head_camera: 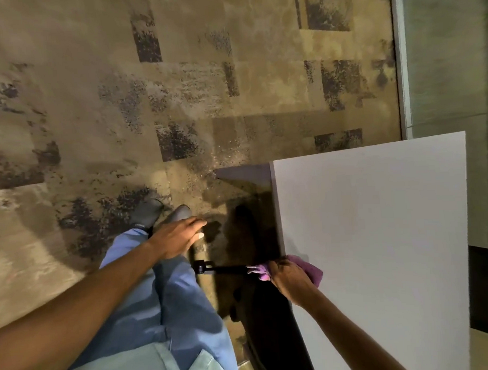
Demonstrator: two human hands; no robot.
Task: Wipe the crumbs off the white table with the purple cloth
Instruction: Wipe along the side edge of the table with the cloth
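The white table (377, 235) fills the right of the head view, its left edge running down from the upper middle. My right hand (289, 278) presses the purple cloth (309, 268) on that left edge, and part of the cloth hangs over the side. No crumbs show on the table top. My left hand (181, 237) hovers left of the table over the floor, palm down, fingers loosely together and holding nothing.
Brown patterned carpet (151, 105) covers the floor to the left and beyond. My legs in blue trousers and dark shoes (161, 212) stand beside the table. A black bracket (212, 269) sticks out under the table edge. A wall (448, 53) stands at the right.
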